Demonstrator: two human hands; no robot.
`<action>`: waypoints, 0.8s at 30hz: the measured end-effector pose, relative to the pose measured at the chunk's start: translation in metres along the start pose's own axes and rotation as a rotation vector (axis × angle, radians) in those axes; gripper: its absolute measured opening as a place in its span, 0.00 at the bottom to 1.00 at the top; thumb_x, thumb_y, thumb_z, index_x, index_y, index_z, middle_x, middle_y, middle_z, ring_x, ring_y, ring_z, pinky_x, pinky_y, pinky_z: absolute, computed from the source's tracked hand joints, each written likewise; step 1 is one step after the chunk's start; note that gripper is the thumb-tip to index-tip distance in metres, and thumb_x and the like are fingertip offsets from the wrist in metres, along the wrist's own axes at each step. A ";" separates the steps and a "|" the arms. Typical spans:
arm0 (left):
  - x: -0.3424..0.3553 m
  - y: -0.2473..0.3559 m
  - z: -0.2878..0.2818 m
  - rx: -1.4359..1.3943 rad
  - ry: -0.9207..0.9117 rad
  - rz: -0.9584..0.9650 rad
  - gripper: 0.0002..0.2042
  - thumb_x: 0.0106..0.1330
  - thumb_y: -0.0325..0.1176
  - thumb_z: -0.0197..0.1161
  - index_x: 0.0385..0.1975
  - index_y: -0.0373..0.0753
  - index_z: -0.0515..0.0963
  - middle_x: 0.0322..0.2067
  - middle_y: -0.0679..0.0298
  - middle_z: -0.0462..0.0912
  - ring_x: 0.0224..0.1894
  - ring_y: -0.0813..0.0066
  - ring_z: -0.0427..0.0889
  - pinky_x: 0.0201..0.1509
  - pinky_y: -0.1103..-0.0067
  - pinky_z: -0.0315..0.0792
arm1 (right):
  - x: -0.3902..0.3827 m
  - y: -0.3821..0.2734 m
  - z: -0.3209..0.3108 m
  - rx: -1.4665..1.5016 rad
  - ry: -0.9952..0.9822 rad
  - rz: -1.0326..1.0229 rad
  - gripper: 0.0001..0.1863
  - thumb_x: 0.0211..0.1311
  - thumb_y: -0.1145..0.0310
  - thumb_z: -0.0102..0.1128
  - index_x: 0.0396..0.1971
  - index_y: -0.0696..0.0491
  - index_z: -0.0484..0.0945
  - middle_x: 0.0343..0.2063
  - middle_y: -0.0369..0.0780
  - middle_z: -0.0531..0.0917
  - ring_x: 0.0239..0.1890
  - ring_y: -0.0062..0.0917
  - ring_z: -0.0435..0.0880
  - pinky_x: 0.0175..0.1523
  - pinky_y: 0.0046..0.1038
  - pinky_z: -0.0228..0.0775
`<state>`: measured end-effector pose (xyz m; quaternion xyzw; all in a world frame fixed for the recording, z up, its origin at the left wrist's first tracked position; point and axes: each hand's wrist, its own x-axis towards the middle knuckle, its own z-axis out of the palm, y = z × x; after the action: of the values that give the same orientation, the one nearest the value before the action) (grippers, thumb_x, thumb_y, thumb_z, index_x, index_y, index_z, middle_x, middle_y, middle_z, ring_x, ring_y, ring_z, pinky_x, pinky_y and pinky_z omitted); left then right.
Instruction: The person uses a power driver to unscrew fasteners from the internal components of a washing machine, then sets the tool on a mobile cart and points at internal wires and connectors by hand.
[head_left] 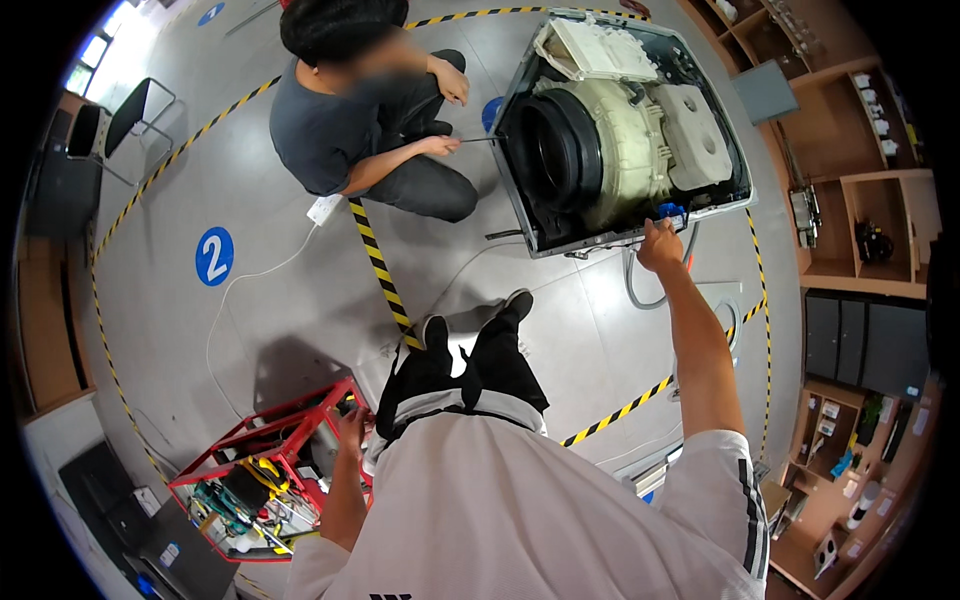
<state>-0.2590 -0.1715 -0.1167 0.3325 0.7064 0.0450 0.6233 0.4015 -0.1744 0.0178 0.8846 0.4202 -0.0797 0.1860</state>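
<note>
An opened washing machine (615, 130) shows its pale tub, a black rubber door gasket (545, 150) and a whitish counterweight block (690, 135). My right hand (660, 245) reaches to its near edge with bent fingers, just below a small blue part (670, 211). What those fingers grip is too small to make out. Down at my left side, my left hand (352, 428) is beside the rim of a red tool cart (345, 392); its fingers are too small to read. Across from me, a crouching person's hand (438, 146) holds a thin rod-like tool (482, 139) against the machine.
Hand tools fill the red cart. A white power strip (323, 209) and its cable lie on the grey floor, which has yellow-black tape lines (375, 255). A grey hose (640, 290) loops below the machine. Wooden shelves (870, 220) stand at the right, chairs (125, 120) at the far left.
</note>
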 end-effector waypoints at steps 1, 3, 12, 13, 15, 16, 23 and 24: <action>0.001 -0.005 -0.001 -0.009 -0.003 -0.010 0.12 0.60 0.41 0.52 0.31 0.39 0.74 0.20 0.69 0.76 0.19 0.86 0.72 0.17 0.89 0.60 | 0.000 0.001 0.001 0.009 -0.018 0.001 0.27 0.47 0.69 0.50 0.51 0.53 0.62 0.53 0.60 0.59 0.56 0.47 0.61 0.56 0.35 0.60; 0.003 -0.015 -0.001 -0.037 -0.001 -0.017 0.12 0.60 0.40 0.52 0.30 0.38 0.74 0.20 0.68 0.76 0.17 0.85 0.71 0.17 0.89 0.61 | 0.000 0.001 0.002 0.013 -0.043 0.004 0.25 0.46 0.69 0.50 0.49 0.53 0.63 0.54 0.60 0.58 0.56 0.48 0.60 0.56 0.35 0.60; 0.016 -0.049 -0.001 -0.103 0.018 -0.055 0.12 0.60 0.38 0.51 0.33 0.36 0.74 0.22 0.67 0.77 0.18 0.84 0.71 0.18 0.87 0.64 | 0.001 -0.006 0.001 -0.025 -0.015 -0.025 0.22 0.43 0.70 0.53 0.43 0.55 0.65 0.51 0.63 0.61 0.54 0.50 0.63 0.54 0.36 0.63; 0.017 -0.048 0.000 -0.100 0.013 -0.054 0.12 0.61 0.38 0.51 0.33 0.36 0.74 0.22 0.67 0.76 0.17 0.84 0.70 0.18 0.87 0.64 | 0.000 -0.006 -0.003 -0.025 -0.023 -0.024 0.22 0.43 0.70 0.52 0.43 0.55 0.65 0.51 0.63 0.61 0.54 0.50 0.64 0.54 0.36 0.63; 0.016 -0.044 0.003 -0.105 0.014 -0.058 0.12 0.61 0.39 0.51 0.34 0.36 0.74 0.21 0.68 0.76 0.17 0.85 0.70 0.19 0.88 0.63 | 0.000 -0.007 -0.007 -0.025 -0.040 -0.020 0.21 0.43 0.70 0.51 0.43 0.55 0.65 0.51 0.63 0.61 0.53 0.50 0.64 0.53 0.36 0.63; 0.015 -0.040 0.004 -0.111 0.016 -0.061 0.12 0.61 0.39 0.51 0.34 0.36 0.74 0.21 0.68 0.76 0.17 0.85 0.69 0.19 0.88 0.63 | 0.000 -0.006 -0.007 -0.020 -0.033 -0.019 0.21 0.43 0.70 0.51 0.43 0.55 0.65 0.51 0.63 0.61 0.53 0.50 0.64 0.53 0.36 0.63; 0.020 -0.035 0.000 -0.129 0.008 0.012 0.13 0.61 0.39 0.52 0.34 0.35 0.74 0.22 0.65 0.78 0.18 0.83 0.73 0.18 0.88 0.65 | 0.005 0.000 0.005 0.013 -0.002 -0.019 0.22 0.44 0.70 0.50 0.45 0.54 0.65 0.52 0.63 0.60 0.54 0.51 0.63 0.53 0.37 0.63; 0.020 -0.034 -0.001 -0.127 0.010 0.027 0.13 0.61 0.39 0.52 0.34 0.35 0.74 0.22 0.64 0.78 0.18 0.83 0.73 0.18 0.87 0.65 | 0.006 0.000 0.006 0.019 0.003 -0.019 0.22 0.44 0.70 0.50 0.45 0.54 0.65 0.52 0.63 0.60 0.54 0.51 0.63 0.53 0.37 0.63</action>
<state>-0.2744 -0.1867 -0.1497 0.3016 0.7005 0.0998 0.6391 0.4047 -0.1727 0.0101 0.8825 0.4279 -0.0842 0.1763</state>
